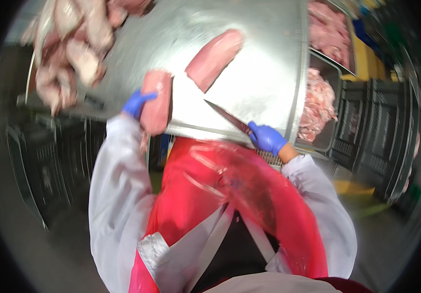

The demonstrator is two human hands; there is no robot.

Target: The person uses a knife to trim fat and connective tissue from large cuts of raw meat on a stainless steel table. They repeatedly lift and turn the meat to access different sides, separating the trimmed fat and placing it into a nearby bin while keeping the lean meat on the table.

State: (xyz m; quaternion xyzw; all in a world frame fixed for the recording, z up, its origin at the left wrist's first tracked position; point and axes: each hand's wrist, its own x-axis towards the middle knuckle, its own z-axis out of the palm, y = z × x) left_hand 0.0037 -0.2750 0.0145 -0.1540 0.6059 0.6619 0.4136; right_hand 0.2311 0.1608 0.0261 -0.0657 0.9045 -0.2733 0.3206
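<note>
My left hand (134,103), in a blue glove, grips a long, pale pink piece of meat (156,110) by its left side. The thumb lies on top, and the other fingers are hidden beneath it. This piece lies at the front edge of the metal table (264,73), its near end reaching over the edge. My right hand (267,138), gloved in blue too, is closed round the handle of a knife (227,117). The blade points away and to the left, its tip just short of a second pink piece of meat (215,58) that lies slantwise on the table.
Several large pieces of raw meat (86,49) are heaped at the table's far left. Right of the table are a tray of pink meat (328,31) and a nearer bin of pale trimmings (315,105). Dark plastic crates (374,127) stand beyond the bin; another crate (46,166) is at left.
</note>
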